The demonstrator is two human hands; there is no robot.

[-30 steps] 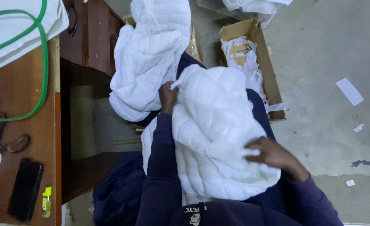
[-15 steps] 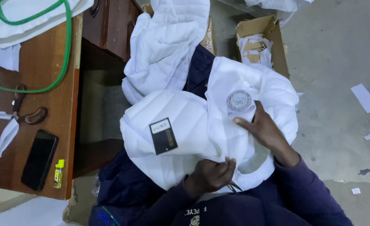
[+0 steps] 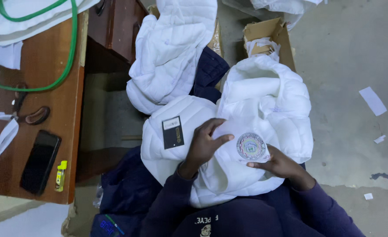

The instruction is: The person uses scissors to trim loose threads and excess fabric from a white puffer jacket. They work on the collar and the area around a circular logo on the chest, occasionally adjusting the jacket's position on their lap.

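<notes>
A white quilted jacket lies spread over my lap, inside facing up. A round embroidered badge shows on it, and a black hang tag lies on its left part. My left hand rests flat on the fabric just left of the badge, fingers apart. My right hand presses the fabric right under the badge, fingers stretched toward it. Neither hand grips anything that I can see.
A second white quilted jacket lies beyond my knees. A wooden desk at left holds a black phone, a yellow lighter, scissors and a green cable. An open cardboard box stands on the concrete floor.
The jacket has been turned and spread, so the badge and the hang tag now face up. Both hands have moved onto the fabric beside the badge.
</notes>
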